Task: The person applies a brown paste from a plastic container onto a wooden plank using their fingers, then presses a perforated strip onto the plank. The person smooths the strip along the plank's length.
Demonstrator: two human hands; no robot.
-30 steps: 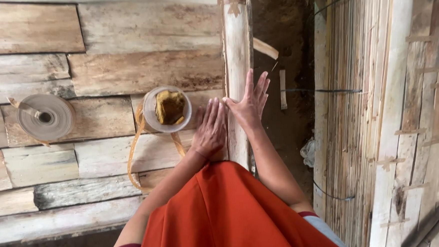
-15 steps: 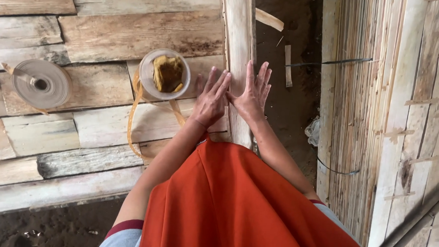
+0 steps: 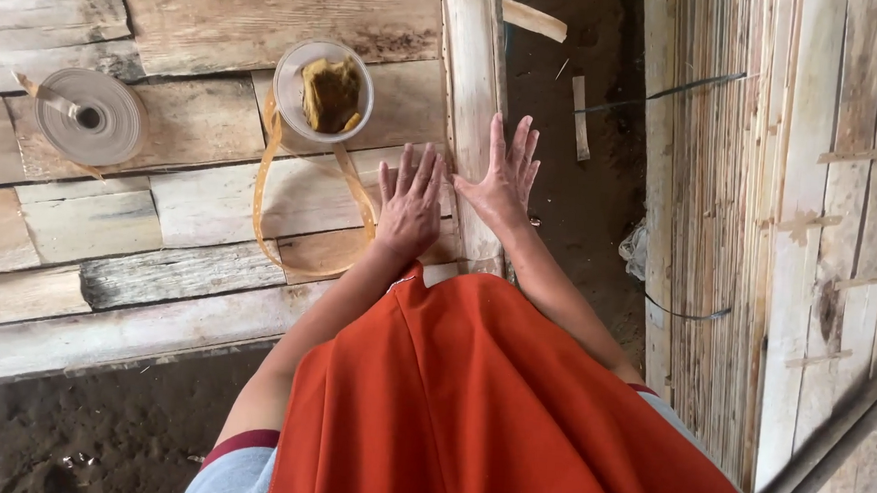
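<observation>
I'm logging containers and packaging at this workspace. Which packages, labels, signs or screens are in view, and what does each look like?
Clear plastic cup: round, on the plank platform ahead of the left hand, holding a brownish-yellow lump.
Roll of tape: flat tan disc with a dark core, on the planks at far left.
No labels, signs or screens show.

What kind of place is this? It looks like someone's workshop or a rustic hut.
Probably a rustic, outdoor workshop for handcraft. There is a rough plank platform over a bare dirt floor, a split-bamboo wall, and a roll of tan strip. Both hands, left hand and right hand, lie flat.
</observation>
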